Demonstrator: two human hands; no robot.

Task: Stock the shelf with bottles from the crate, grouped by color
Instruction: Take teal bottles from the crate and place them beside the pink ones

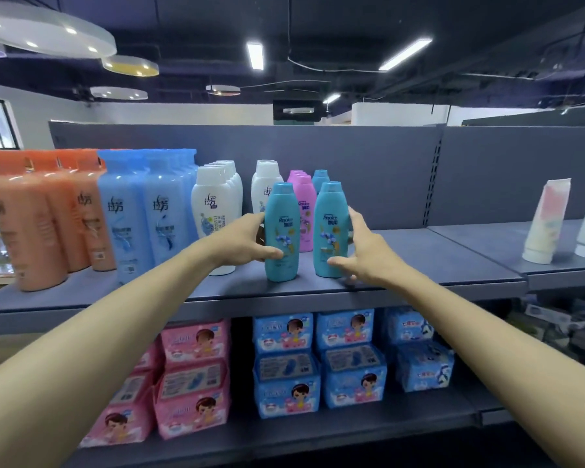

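Observation:
Two teal bottles stand upright near the front of the grey top shelf [429,261]. My left hand [242,243] wraps the left teal bottle [282,231], thumb on its front and fingers behind it. My right hand [363,251] holds the right teal bottle [330,228] the same way. Right behind them stand a row of pink bottles [304,211] and another teal bottle [320,177]. To the left are white bottles [217,204], tall light-blue bottles [129,217] and orange bottles [24,228]. The crate is not in view.
Two white tubes [546,224] stand cap-down on the neighbouring shelf section at the right. On the lower shelf sit pink packs [193,376] and blue packs [286,359]. A grey back panel [368,170] closes the shelf behind the bottles.

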